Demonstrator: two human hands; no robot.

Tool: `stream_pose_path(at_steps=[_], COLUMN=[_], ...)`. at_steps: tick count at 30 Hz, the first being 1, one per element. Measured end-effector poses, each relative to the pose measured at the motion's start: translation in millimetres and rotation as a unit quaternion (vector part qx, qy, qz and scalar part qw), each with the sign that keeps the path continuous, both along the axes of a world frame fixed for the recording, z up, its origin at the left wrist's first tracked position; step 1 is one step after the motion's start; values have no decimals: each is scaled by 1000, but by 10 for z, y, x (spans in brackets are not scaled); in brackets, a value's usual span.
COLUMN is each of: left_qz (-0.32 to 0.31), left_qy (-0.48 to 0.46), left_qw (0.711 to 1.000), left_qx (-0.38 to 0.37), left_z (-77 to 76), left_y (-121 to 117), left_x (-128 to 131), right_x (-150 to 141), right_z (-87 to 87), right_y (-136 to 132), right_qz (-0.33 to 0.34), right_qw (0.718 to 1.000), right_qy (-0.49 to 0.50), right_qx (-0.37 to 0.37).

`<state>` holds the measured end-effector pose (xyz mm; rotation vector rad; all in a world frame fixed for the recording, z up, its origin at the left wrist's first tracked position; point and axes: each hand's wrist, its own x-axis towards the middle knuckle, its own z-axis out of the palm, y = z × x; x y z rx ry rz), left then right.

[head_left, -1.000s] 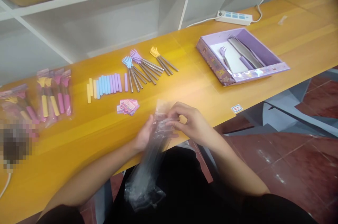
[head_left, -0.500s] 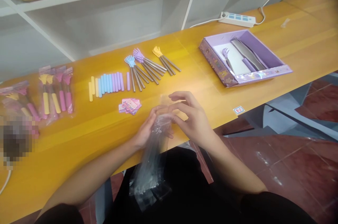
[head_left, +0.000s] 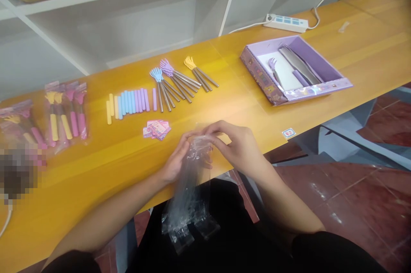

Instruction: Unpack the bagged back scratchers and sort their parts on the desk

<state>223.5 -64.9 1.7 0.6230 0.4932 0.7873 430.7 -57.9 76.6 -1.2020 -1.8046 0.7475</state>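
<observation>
Long clear plastic bags (head_left: 189, 196) hang in a bunch over my lap, their lower ends loose. My left hand (head_left: 178, 157) grips the top of the bunch from the left. My right hand (head_left: 236, 140) pinches the upper edge of the bags, thumb and fingers brought together. Beyond my hands lie small pink printed cards (head_left: 157, 129) in a loose pile. Behind them stand out a row of yellow, blue and purple handle tubes (head_left: 131, 101) and metal rods with blue claw heads (head_left: 156, 75), purple claw heads (head_left: 167, 67) and yellow claw heads (head_left: 190, 63).
An open purple display box (head_left: 263, 78) holds a purple claw piece and other parts. Bagged back scratchers (head_left: 66, 114) lie at the left. A white power strip (head_left: 285, 23) sits by the shelf wall. One sticker (head_left: 289, 133) is near the table's front edge.
My right hand's fingers have closed in on the top of the plastic bags, where they were spread before. The bags' lower ends have swung slightly right.
</observation>
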Motion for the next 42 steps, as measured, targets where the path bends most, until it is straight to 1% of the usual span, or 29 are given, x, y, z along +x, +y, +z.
stream_pose_path(at_steps=[5, 7, 9, 13, 15, 18, 22, 26, 29, 32, 33, 34, 35, 37, 38, 39, 42], left_qz=[-7, -20, -33, -41, -49, -65, -66, -59, -41, -7, 8, 24, 40, 68, 76, 81, 90], left_qy=[-29, -40, -41, -29, -15, 1, -8, 31, 61, 76, 87, 101, 114, 137, 147, 158, 198], left_qw=[1000, 999, 998, 998, 998, 998, 998, 998, 997, 997, 996, 995, 992, 987, 984, 982, 970], left_qx=[-4, 2, 17, 40, 37, 26, 12, 4, 11, 3, 7, 15, 27, 48, 58, 71, 105], left_z=[24, 35, 35, 44, 72, 122, 120, 67, 38, 22, 21, 26, 35, 66, 84, 99, 118], left_y=[-21, -32, -39, -38, -35, -36, -43, -42, -57, -92, -104, -115, -125, -147, -160, -176, -233], left_x=[10, 9, 4, -7, -9, -10, -17, -40, -29, 19, 36, 51, 62, 75, 78, 81, 91], right_x=[-19, -31, -38, -55, -81, -143, -239, -289, -277, -248, -242, -239, -240, -246, -249, -249, -233], right_z=[-2, -1, 6, 50, 79, 91, 13, -86, -89, -49, -38, -31, -27, -20, -12, 1, 67], right_y=[-13, -13, -3, 54, 94, 149, 184, 187, 182, 165, 153, 138, 119, 74, 49, 25, -30], right_qz=[6, 4, -2, -12, -8, -15, -16, 17, 57, 128, 140, 134, 111, 41, 22, 28, 91], right_qw=[1000, 1000, 1000, 998, 998, 999, 999, 998, 997, 991, 989, 990, 993, 998, 999, 999, 994], right_qy=[-14, -11, -15, -28, -20, -3, 38, 53, 51, 31, 22, 19, 24, 38, 32, 15, -37], right_qx=[6, 1, 10, 53, 53, 33, 6, -4, -18, -29, -33, -33, -30, -6, 9, 21, 38])
